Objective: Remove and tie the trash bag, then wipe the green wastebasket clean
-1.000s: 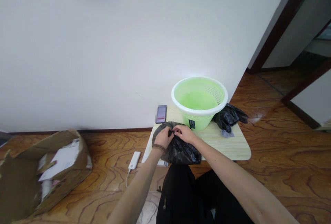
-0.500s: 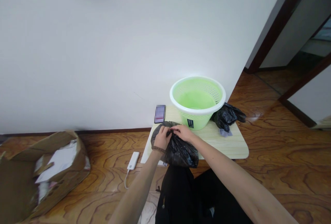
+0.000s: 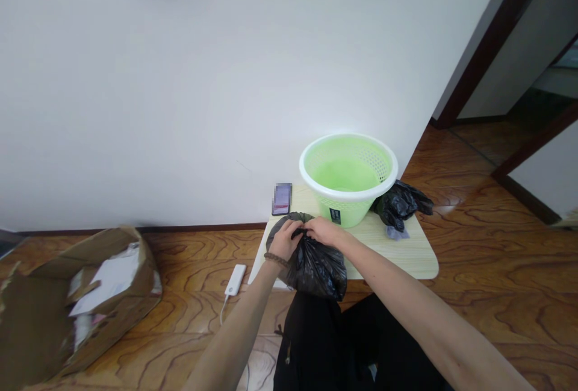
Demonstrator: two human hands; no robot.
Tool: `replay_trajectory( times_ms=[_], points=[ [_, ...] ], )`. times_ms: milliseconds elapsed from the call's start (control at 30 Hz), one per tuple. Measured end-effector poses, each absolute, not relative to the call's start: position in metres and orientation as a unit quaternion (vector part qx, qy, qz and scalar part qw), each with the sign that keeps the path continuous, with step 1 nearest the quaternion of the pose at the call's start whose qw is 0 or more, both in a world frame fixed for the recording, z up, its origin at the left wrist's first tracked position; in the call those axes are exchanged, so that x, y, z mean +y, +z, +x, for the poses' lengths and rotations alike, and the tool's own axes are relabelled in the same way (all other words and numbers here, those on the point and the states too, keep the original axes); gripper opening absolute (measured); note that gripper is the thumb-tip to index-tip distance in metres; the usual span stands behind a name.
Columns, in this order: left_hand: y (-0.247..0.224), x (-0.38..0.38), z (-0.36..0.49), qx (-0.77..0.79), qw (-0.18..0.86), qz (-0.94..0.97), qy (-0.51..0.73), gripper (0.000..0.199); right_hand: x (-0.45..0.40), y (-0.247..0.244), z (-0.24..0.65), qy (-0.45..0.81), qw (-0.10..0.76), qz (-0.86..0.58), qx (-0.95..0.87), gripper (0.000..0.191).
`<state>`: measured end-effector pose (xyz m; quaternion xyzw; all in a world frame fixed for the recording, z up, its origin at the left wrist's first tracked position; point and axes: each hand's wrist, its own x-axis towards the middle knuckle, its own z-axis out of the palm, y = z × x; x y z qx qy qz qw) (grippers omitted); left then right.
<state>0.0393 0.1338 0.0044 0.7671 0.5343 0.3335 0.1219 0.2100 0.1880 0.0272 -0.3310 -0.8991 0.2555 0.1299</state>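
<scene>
A filled black plastic bag [image 3: 318, 267] rests at the near left part of the low, light wooden table [image 3: 406, 255] and bulges over its front edge by my knees. My left hand [image 3: 285, 240], with a braided band at its wrist, pinches the gathered top of the bag. Close beside it, my right hand [image 3: 321, 230] grips the same gathered plastic with bent fingers. The fingertips of both hands nearly meet at the bag's neck, so the exact fold or knot there is hidden. Creases fan out from that point.
Behind the bag stands a green basket [image 3: 347, 198] with a white rim. A crumpled black bag [image 3: 401, 204] lies to its right, and a phone [image 3: 282, 199] near the wall. On the floor at left are a white power strip [image 3: 235, 280] and an open cardboard box [image 3: 130, 300] holding papers.
Both hands stay at the bag's neck with only small finger movements, the fingertips slightly closer together. The whole view has shifted a little, so everything sits slightly further right.
</scene>
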Motion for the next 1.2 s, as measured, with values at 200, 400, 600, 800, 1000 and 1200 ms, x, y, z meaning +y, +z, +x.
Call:
replay_trajectory(
  times_ms=[200,400,600,800,1000,1200],
  points=[
    [0.005,0.131,0.039,0.533,0.131,0.774,0.315,0.01,0.19,0.034,0.213,0.281,0.107,-0.343,-0.89,0.024],
    [0.007,0.131,0.038,0.534,0.118,0.777,0.311,0.001,0.192,0.034,0.211,0.247,0.106,-0.318,-0.909,0.024],
    [0.012,0.138,0.031,0.528,0.121,0.792,0.282,0.008,0.193,0.043,0.21,0.248,0.085,-0.315,-0.912,0.023],
    [0.012,0.139,0.03,0.527,0.139,0.787,0.29,0.002,0.197,0.045,0.212,0.312,0.05,-0.325,-0.891,0.018],
    [0.011,0.139,0.024,0.525,0.169,0.778,0.302,0.006,0.197,0.043,0.211,0.26,0.066,-0.298,-0.916,0.017],
    [0.011,0.137,0.02,0.546,0.218,0.744,0.319,0.018,0.178,0.041,0.21,0.159,0.079,-0.321,-0.93,0.025]
  ],
)
